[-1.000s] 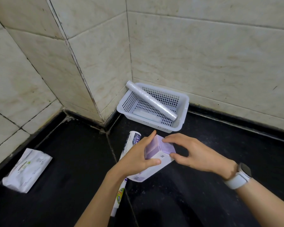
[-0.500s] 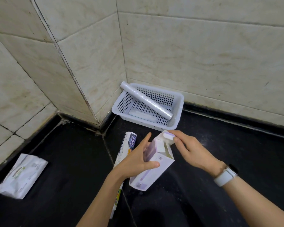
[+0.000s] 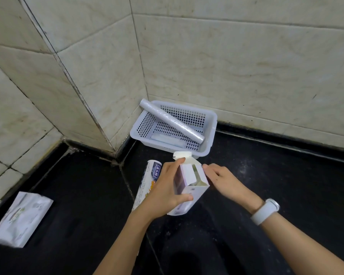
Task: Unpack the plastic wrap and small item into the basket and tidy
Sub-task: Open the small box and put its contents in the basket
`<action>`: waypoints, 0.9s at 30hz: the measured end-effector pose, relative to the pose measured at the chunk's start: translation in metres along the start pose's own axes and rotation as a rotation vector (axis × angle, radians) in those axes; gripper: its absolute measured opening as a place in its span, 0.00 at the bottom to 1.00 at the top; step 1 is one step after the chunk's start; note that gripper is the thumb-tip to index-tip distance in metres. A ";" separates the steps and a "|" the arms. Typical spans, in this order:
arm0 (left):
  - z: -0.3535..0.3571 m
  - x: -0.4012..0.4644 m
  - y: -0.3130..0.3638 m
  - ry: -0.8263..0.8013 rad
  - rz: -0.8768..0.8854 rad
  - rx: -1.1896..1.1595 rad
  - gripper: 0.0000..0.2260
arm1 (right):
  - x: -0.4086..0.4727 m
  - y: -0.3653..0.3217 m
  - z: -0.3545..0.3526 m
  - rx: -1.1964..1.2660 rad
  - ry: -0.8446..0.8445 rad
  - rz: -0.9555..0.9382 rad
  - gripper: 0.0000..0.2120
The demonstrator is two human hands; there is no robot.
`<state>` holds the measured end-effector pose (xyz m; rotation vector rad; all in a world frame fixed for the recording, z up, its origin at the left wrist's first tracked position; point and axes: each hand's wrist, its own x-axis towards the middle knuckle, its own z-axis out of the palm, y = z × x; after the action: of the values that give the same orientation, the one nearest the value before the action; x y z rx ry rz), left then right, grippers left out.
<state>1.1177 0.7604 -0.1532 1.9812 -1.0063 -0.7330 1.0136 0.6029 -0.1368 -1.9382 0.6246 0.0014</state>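
Note:
A small lilac-and-white carton (image 3: pixel 193 192) stands tilted on the black floor, its top flaps open. My left hand (image 3: pixel 165 192) grips its left side, thumb across the front. My right hand (image 3: pixel 221 180) touches the carton's right top edge with its fingertips; how the fingers lie is hard to tell. Behind it, a white perforated basket (image 3: pixel 212 124) sits in the wall corner. A roll of plastic wrap (image 3: pixel 172 121) lies slantwise across the basket, one end over the far left rim. A flat pale item (image 3: pixel 167 140) lies on the basket's bottom.
A long printed box (image 3: pixel 147 184) lies on the floor just left of the carton, partly under my left hand. A white soft packet (image 3: pixel 21 216) lies at the far left by the wall. Tiled walls close in behind and to the left.
The carton's top was shut, then my right hand lifted the lid flap; now the top stands fully open. My right hand has dropped from the flap to the carton's right edge.

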 end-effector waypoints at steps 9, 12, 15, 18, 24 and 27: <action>0.007 0.000 -0.004 0.185 0.091 0.132 0.36 | -0.007 -0.007 0.005 0.013 0.110 -0.073 0.16; 0.008 -0.001 -0.007 0.233 0.011 0.139 0.36 | -0.004 -0.002 0.002 0.196 0.148 -0.050 0.12; 0.014 -0.002 -0.010 0.206 0.022 0.231 0.38 | -0.002 0.006 0.005 0.233 0.182 -0.028 0.10; 0.025 0.000 -0.016 0.067 0.076 0.297 0.34 | -0.005 0.017 0.015 0.144 0.211 -0.012 0.13; 0.032 0.005 -0.023 0.117 0.014 0.147 0.26 | -0.010 0.031 0.015 -0.016 0.230 -0.113 0.19; 0.033 0.001 -0.023 0.160 -0.079 0.020 0.30 | -0.010 0.032 0.009 -0.237 0.186 -0.193 0.15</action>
<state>1.1023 0.7557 -0.1899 2.0706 -0.8473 -0.5975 0.9941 0.6052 -0.1654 -2.2395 0.5770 -0.2378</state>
